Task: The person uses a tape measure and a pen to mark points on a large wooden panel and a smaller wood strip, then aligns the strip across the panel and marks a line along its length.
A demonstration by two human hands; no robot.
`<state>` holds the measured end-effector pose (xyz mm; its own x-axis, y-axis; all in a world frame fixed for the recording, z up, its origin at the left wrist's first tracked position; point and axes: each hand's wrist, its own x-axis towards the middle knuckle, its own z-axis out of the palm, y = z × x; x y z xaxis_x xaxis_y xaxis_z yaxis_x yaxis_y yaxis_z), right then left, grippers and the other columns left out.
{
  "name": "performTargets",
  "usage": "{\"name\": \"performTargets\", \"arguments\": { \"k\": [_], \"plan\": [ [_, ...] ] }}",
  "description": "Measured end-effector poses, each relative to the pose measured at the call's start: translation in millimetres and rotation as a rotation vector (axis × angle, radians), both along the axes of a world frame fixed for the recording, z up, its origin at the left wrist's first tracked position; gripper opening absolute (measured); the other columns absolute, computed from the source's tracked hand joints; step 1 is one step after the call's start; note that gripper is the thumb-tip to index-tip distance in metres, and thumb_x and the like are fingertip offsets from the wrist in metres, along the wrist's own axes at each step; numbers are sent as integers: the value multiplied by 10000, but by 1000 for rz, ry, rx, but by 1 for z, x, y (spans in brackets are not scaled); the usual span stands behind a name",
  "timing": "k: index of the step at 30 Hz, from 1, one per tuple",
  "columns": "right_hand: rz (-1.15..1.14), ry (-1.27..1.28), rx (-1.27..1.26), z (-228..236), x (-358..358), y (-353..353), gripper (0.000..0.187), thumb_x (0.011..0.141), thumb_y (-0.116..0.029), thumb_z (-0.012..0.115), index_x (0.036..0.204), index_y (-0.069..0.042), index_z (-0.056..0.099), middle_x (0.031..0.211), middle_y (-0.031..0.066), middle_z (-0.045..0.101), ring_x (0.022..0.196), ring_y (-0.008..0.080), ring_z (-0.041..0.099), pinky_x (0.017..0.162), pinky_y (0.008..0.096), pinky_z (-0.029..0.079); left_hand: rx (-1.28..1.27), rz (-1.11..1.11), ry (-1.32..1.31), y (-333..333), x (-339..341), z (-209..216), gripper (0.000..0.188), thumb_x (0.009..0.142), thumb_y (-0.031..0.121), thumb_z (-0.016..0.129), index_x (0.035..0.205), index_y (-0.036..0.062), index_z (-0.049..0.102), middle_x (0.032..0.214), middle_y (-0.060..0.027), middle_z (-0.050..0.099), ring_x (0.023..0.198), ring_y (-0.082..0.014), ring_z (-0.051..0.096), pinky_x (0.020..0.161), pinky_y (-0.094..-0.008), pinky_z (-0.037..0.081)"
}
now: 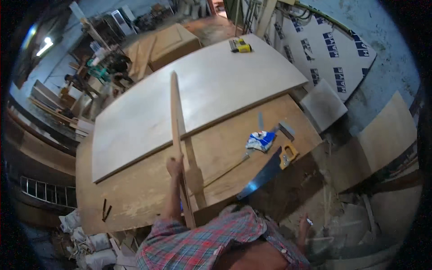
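Observation:
My left hand is closed around a long wooden strip. The strip stretches from beside my body across the workbench, its far end over a large white panel. Down at my right side, my right hand is closed on a small white object, too small to tell its kind. The bench has a brown wooden top. To the right of the strip lie a handsaw with a yellow handle, a blue and white bag and a hammer-like tool.
A yellow and black power tool sits on the panel's far right. Two thin dark sticks lie at the bench's near left. Printed white sheeting leans on the right wall. People work at the far left; a ladder lies left.

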<state>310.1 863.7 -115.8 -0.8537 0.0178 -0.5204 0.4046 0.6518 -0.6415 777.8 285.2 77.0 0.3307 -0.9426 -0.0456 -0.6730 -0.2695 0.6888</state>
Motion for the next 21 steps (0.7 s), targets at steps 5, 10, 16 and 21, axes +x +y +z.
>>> {"name": "performTargets", "arguments": {
  "k": [5, 10, 16, 21],
  "plan": [
    [351, -17, 53, 40, 46, -23, 511, 985, -472, 557, 1165, -1, 640, 997, 75, 679, 864, 211, 628, 744, 404, 490, -69, -125, -47, -136, -47, 31, 494, 832, 422, 729, 971, -46, 648, 942, -214, 677, 876, -346, 663, 747, -448, 503],
    [337, -40, 27, 7, 47, -38, 510, 988, -474, 550, 1179, -9, 632, 1021, 70, 673, 871, 204, 625, 748, 396, 489, -511, -179, -94, -187, -119, 44, 406, 866, 267, 702, 1134, -33, 647, 1076, -239, 662, 1040, -379, 634, 913, -445, 505],
    [199, -112, 14, -19, -2, -5, 509, 991, -477, 542, 1196, -19, 623, 1049, 63, 666, 880, 195, 621, 753, 385, 488, -258, -534, -35, -82, -259, -28, 391, 844, 250, 730, 1146, 10, 667, 1100, -229, 654, 1022, -368, 621, 923, -435, 497],
    [172, -137, -10, -51, -69, 30, 509, 994, -480, 535, 1211, -27, 615, 1074, 57, 660, 888, 188, 617, 757, 376, 487, -226, -736, -3, -18, -374, -77, 426, 828, 248, 737, 1166, 1, 658, 1152, -223, 638, 1099, -365, 606, 978, -431, 482]
  ]
}}
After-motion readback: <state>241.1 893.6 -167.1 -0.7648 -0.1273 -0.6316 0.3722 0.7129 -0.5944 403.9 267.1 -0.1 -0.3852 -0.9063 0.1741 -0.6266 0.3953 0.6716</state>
